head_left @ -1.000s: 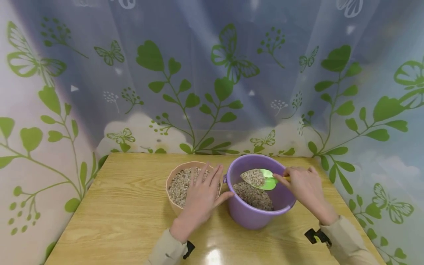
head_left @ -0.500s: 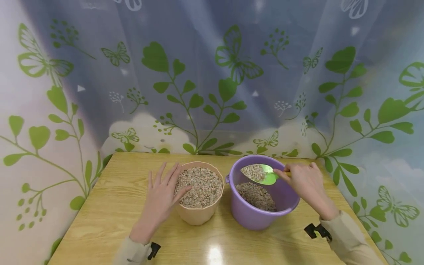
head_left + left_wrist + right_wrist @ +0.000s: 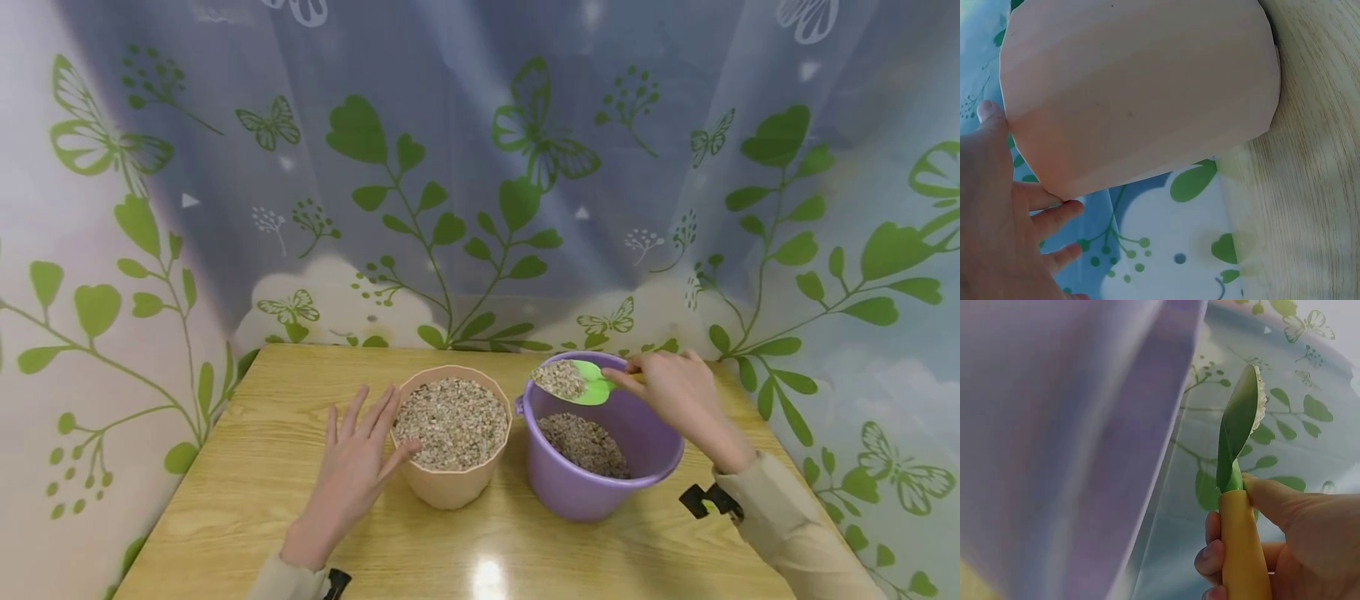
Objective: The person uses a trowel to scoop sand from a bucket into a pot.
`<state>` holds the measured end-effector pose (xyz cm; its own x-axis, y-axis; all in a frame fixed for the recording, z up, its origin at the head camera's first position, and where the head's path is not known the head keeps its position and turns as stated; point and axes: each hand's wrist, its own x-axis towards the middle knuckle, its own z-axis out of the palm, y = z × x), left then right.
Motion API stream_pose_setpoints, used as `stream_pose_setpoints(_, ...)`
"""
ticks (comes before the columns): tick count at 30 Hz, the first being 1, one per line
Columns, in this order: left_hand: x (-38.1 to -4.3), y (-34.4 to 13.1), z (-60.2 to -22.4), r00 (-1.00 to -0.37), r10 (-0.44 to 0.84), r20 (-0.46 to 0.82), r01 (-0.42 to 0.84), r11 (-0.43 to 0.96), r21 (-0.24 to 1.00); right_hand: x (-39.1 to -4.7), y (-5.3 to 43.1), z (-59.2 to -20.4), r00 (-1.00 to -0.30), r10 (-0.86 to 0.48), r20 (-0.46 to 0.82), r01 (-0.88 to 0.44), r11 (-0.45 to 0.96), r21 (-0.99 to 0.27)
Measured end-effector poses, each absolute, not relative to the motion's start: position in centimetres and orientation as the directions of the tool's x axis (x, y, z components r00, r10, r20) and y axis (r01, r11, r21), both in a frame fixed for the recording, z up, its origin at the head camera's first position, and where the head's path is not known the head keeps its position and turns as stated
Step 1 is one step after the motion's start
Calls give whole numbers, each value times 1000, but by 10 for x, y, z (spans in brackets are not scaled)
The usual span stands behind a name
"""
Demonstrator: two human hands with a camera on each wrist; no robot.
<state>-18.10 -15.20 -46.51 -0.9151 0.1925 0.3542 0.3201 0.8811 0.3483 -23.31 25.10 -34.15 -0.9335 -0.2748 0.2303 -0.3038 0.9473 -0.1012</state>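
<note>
Near the far edge of the table (image 3: pixel 300 375), our right hand (image 3: pixel 678 396) grips the trowel (image 3: pixel 595 390); we should hold its gravel (image 3: pixel 558 379) level. Our spread left hand (image 3: pixel 348 479) touches the flowerpot (image 3: pixel 450 487).

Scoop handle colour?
Yellow: the scoop handle shows best in the right wrist view, gripped by the right hand.
</note>
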Motion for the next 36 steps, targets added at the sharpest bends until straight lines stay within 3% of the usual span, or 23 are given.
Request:
stream_pose_setpoints(14, -180, -150, -466, -917, 171, 362, 313, 869, 384, -253, 180, -325, -893, -409, 189, -430, 899, -81)
stream_pose_setpoints(36, -179, -150, -465, -917, 163, 363, 309, 868, 389, -266, 101, -341, -799, -585, 142, -500, 776, 385)
